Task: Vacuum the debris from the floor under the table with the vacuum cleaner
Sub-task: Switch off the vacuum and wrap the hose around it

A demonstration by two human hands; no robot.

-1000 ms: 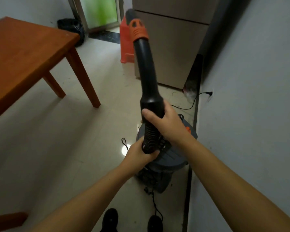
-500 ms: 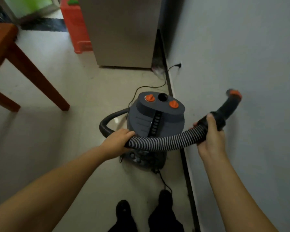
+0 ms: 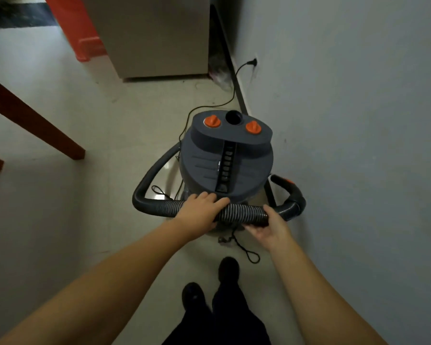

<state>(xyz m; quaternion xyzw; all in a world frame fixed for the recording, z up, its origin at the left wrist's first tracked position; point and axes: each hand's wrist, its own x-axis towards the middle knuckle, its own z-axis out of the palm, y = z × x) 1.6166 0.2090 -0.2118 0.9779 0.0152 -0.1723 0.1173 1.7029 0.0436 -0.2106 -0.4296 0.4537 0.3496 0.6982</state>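
My left hand (image 3: pixel 201 212) and right hand (image 3: pixel 269 226) grip the ribbed grey hose (image 3: pixel 241 213) before the grey canister vacuum cleaner (image 3: pixel 225 158); no floor under the wooden bench (image 3: pixel 35 123), left of it, is vacuumed yet.

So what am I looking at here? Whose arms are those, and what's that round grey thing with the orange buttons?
The camera sits on a person's head and looks down, so those arms are the person's own, and the dark shoes at the bottom are theirs too. The round grey thing is a vacuum cleaner standing on the floor beside the wall. Its two orange knobs sit on top. Both hands hold its bendy ribbed hose: the left hand lies over it, and the right hand grips it from below. The hose's black end with orange trim curls towards the wall. A black power cord runs to a wall socket. On the left is a brown table leg.
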